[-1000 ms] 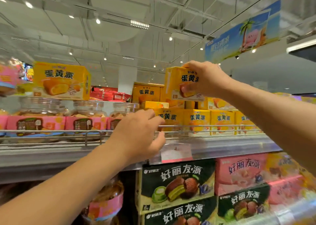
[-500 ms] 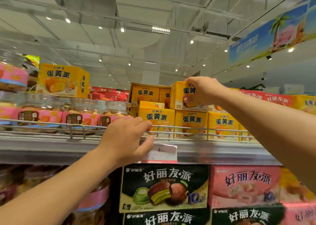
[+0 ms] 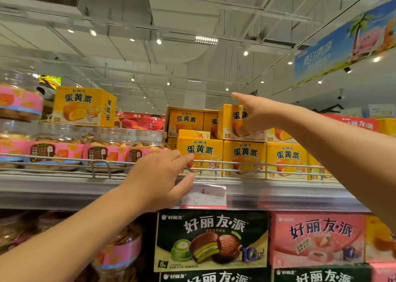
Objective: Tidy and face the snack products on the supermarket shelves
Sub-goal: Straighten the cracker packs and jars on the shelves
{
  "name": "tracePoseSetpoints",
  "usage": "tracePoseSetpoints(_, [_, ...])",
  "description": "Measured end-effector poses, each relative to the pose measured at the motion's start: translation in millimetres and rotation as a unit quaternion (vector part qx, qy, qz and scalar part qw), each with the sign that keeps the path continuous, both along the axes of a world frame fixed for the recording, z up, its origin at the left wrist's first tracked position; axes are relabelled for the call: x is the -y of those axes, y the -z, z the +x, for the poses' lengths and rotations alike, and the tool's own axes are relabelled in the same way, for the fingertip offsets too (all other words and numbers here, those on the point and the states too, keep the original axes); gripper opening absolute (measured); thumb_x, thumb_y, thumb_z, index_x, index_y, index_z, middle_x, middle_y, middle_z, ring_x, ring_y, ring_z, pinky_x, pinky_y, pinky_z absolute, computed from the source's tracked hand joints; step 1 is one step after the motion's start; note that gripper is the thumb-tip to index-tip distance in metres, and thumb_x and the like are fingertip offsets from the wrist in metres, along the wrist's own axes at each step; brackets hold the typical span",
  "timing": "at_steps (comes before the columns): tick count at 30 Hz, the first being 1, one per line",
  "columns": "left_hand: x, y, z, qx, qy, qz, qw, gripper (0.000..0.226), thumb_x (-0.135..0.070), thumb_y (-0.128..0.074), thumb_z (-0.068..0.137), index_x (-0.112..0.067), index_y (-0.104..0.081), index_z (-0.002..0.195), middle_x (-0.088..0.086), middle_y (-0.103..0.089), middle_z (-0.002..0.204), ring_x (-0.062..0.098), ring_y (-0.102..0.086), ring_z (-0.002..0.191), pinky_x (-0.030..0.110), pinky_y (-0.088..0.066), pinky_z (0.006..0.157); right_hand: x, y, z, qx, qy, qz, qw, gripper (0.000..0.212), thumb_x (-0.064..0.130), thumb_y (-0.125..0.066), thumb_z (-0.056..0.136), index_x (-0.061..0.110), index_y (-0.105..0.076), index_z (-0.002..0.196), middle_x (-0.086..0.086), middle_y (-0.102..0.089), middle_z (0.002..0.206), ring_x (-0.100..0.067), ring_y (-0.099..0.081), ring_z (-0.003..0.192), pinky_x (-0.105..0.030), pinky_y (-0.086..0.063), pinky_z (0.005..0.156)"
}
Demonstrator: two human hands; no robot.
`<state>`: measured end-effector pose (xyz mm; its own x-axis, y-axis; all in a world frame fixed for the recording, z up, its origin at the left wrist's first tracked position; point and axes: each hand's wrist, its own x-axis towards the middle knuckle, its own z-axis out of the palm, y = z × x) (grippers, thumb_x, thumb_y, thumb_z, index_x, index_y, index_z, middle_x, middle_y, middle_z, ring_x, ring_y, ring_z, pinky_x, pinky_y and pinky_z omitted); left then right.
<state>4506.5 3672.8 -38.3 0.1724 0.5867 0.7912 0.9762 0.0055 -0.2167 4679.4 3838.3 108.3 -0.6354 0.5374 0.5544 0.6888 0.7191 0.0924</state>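
A yellow egg-yolk pie box (image 3: 228,120) stands on top of a row of the same yellow boxes (image 3: 244,153) on the top shelf. My right hand (image 3: 263,114) lies flat against its front, fingers spread and thumb raised off the box. My left hand (image 3: 158,178) hovers at the shelf's wire rail (image 3: 246,163), fingers apart and holding nothing. Its fingertips reach the leftmost lower yellow box and its thumb is by the price tag (image 3: 205,197).
Clear biscuit jars with pink labels (image 3: 57,144) fill the shelf's left side, with one yellow box (image 3: 81,105) on top. Below are green (image 3: 212,238) and pink (image 3: 317,236) pie boxes. More yellow boxes stand behind. A blue banner (image 3: 342,45) hangs at upper right.
My right hand brought the yellow box down onto the lower row, then opened its grip; the thumb has lifted off. My left hand stayed at the rail and spread its fingers.
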Motion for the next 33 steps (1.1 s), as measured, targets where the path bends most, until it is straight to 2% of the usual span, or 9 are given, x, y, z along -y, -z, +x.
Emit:
tracePoseSetpoints(2, [11,-7,-11,-0.021,0.008,-0.018,1.0,0.067,-0.055,-0.024,0.088,-0.022,-0.05,0.141,-0.006,-0.065,0.111,0.012,-0.06,0.098,0.034,-0.053,0.077,16,-3,-11,-0.011,-0.033,0.04,0.999,0.097,0.022,-0.074,0.079,0.024,-0.013,0.155,-0.006,-0.03,0.157,-0.029,-0.028,0.142,-0.053,-0.016,0.118])
tracePoseSetpoints(3, [20,-10,-19,-0.029,0.006,-0.013,0.999,0.063,-0.052,-0.029,0.09,-0.019,-0.053,0.138,-0.003,-0.066,0.111,0.015,-0.061,0.099,0.037,-0.054,0.079,28,-2,-21,-0.021,-0.067,0.056,0.996,0.092,0.02,-0.072,0.079,0.024,-0.017,0.154,-0.005,-0.031,0.156,-0.027,-0.028,0.143,-0.052,-0.014,0.118])
tracePoseSetpoints(8, [80,-15,-85,-0.04,-0.056,0.034,0.997,0.04,-0.034,-0.045,0.088,-0.008,-0.069,0.108,0.006,-0.069,0.093,0.027,-0.064,0.083,0.043,-0.054,0.068,95,14,-100,-0.03,-0.222,0.082,0.971,0.073,0.02,-0.068,0.082,0.024,-0.034,0.147,-0.002,-0.042,0.15,-0.022,-0.038,0.136,-0.034,-0.033,0.108])
tracePoseSetpoints(13, [130,6,-152,-0.023,-0.103,0.057,0.993,0.037,-0.03,-0.046,0.088,-0.006,-0.073,0.097,0.008,-0.068,0.084,0.031,-0.063,0.076,0.041,-0.052,0.065,145,12,-188,-0.008,-0.273,0.117,0.955,0.068,0.036,-0.065,0.087,0.019,-0.036,0.146,-0.004,-0.045,0.147,-0.025,-0.041,0.133,-0.035,-0.035,0.106])
tracePoseSetpoints(17, [134,29,-170,-0.006,-0.084,0.091,0.992,0.032,-0.027,-0.054,0.084,-0.005,-0.07,0.101,0.007,-0.063,0.087,0.032,-0.059,0.08,0.043,-0.048,0.07,173,-1,-248,-0.017,-0.256,0.106,0.961,0.081,0.049,-0.068,0.083,0.019,-0.032,0.149,-0.006,-0.042,0.148,-0.027,-0.041,0.133,-0.036,-0.038,0.105])
tracePoseSetpoints(23, [126,33,-174,-0.01,-0.041,0.136,0.99,0.029,-0.025,-0.059,0.077,-0.008,-0.069,0.098,0.005,-0.06,0.082,0.03,-0.056,0.077,0.041,-0.046,0.07,180,-6,-287,-0.007,-0.164,0.053,0.985,0.111,0.061,-0.075,0.071,0.027,-0.009,0.154,-0.005,-0.04,0.151,-0.03,-0.044,0.132,-0.045,-0.042,0.104])
tracePoseSetpoints(25, [126,34,-177,-0.012,-0.036,0.137,0.99,0.029,-0.025,-0.059,0.077,-0.008,-0.069,0.099,0.004,-0.061,0.082,0.028,-0.056,0.077,0.041,-0.047,0.071,180,-2,-290,-0.004,-0.131,0.067,0.989,0.106,0.063,-0.074,0.07,0.027,-0.017,0.152,-0.005,-0.049,0.144,-0.03,-0.051,0.124,-0.043,-0.047,0.097])
tracePoseSetpoints(28, [124,36,-177,-0.002,-0.032,0.138,0.99,0.03,-0.024,-0.06,0.076,-0.008,-0.07,0.1,0.004,-0.06,0.081,0.029,-0.056,0.077,0.042,-0.048,0.071,183,-2,-292,-0.009,-0.12,0.082,0.989,0.085,0.064,-0.072,0.071,0.024,-0.042,0.139,-0.003,-0.062,0.123,-0.026,-0.06,0.104,-0.039,-0.052,0.086])
tracePoseSetpoints(33, [125,37,-176,0.011,-0.035,0.132,0.991,0.032,-0.021,-0.061,0.074,-0.008,-0.069,0.102,0.005,-0.058,0.082,0.029,-0.054,0.077,0.043,-0.048,0.071,186,-2,-289,-0.024,-0.134,0.095,0.986,0.078,0.055,-0.079,0.069,0.023,-0.047,0.133,0.0,-0.064,0.114,-0.024,-0.061,0.096,-0.043,-0.055,0.081])
